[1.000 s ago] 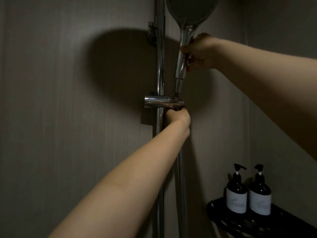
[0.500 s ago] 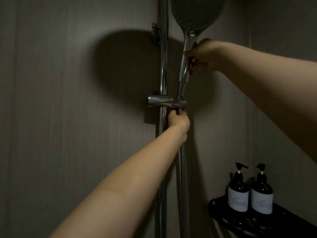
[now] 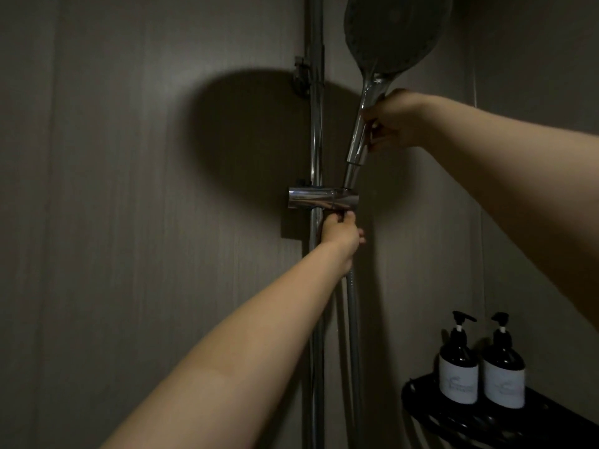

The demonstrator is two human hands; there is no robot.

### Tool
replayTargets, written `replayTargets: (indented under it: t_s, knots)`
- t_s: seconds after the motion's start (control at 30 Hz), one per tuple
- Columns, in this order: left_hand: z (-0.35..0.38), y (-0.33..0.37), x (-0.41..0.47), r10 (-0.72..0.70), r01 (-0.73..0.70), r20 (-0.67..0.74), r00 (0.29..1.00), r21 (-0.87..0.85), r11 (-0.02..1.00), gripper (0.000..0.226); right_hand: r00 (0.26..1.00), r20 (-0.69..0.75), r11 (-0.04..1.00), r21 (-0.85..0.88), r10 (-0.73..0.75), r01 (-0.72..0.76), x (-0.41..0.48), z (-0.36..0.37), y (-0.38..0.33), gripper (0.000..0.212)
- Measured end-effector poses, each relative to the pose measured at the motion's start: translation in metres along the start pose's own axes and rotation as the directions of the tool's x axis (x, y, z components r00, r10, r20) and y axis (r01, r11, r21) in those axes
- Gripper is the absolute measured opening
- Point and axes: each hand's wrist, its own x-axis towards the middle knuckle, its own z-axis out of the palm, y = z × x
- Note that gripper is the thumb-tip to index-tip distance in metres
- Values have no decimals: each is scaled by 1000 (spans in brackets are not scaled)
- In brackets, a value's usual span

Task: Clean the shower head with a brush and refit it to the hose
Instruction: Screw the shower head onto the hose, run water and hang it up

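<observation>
This is a shower in a bathroom. A big round shower head [image 3: 393, 37] is up high, and its handle points down to a shiny holder [image 3: 322, 199]. The holder sits on a tall metal rail [image 3: 316, 131] that runs up the wall [image 3: 129, 222]. A metal hose [image 3: 353, 319] hangs down below the holder, just beside the rail. The wall is grey with thin lines going up and down. Low on the right, a black shelf [image 3: 421, 396] sticks out from the wall. On it stand the left pump bottle [image 3: 458, 374] and the right pump bottle [image 3: 504, 380], side by side, both dark with pale labels. The light is dim.
</observation>
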Motion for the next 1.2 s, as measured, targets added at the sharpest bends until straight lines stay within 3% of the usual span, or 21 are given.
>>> replayTargets:
  t_s: [0.33,0.43,0.57,0.73,1.2]
  knots:
    - [0,0,-1,14,-14,13,1000,12,1000,36,999,-32,1000,9,18,-18,-4,1,0,20]
    - [1,0,0,23,-23,11,1000,18,1000,35,999,-39,1000,10,29,-28,-4,0,0,12]
    - [2,-1,2,20,-20,10,1000,1,1000,34,999,-42,1000,-1,21,-21,-2,-1,3,21]
    - [3,-2,4,2,-2,-27,1000,5,1000,36,999,-43,1000,-4,25,-25,-2,0,6,12]
    - [7,-12,8,-39,40,-20,999,59,997,44,997,77,998,-58,-32,36,-1,8,12,17]
